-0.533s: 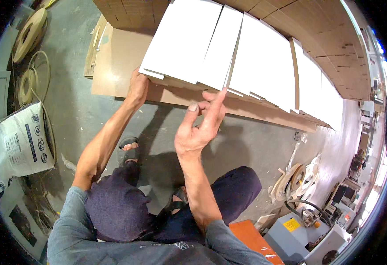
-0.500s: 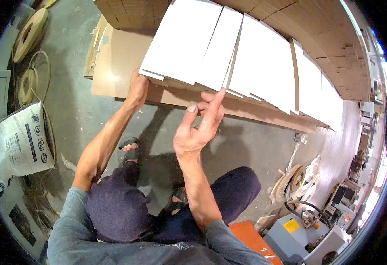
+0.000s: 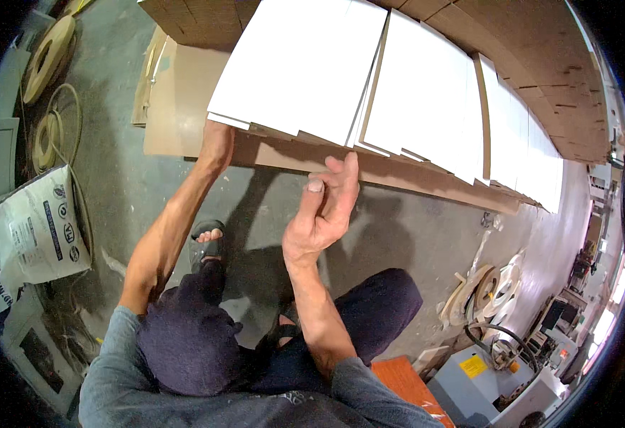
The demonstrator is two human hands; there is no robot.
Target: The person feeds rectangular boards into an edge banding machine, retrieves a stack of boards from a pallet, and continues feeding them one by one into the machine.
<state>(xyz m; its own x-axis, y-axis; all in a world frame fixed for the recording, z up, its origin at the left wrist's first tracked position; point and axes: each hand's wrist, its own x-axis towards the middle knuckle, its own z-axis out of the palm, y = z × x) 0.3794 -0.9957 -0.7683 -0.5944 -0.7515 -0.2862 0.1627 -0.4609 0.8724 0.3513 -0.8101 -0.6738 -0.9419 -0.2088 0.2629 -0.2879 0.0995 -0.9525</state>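
White flat panels (image 3: 291, 64) lie side by side in a long overlapping row, their near edges stepped. At the near left corner of the row, my left hand (image 3: 217, 146) grips the end panel from below; its fingers are mostly hidden under the board. My right hand (image 3: 319, 217) is palm up, fingers stretched and apart, holding nothing. Its fingertips come close to the panels' near edge, by a narrow gap between two boards; whether they touch cannot be made out.
Brown cardboard (image 3: 184, 100) lies under the row, and stacked brown boards (image 3: 519, 50) rise behind it. A white printed sack (image 3: 41, 228) and coiled rolls (image 3: 48, 57) are at left. Rolls of banding (image 3: 484, 289), a grey machine (image 3: 469, 378) and an orange board (image 3: 409, 385) stand at right.
The end panel's near corner has shifted left with my left hand, which is now further under it. The line between the first two boards no longer shows. My right hand has stayed nearly in place.
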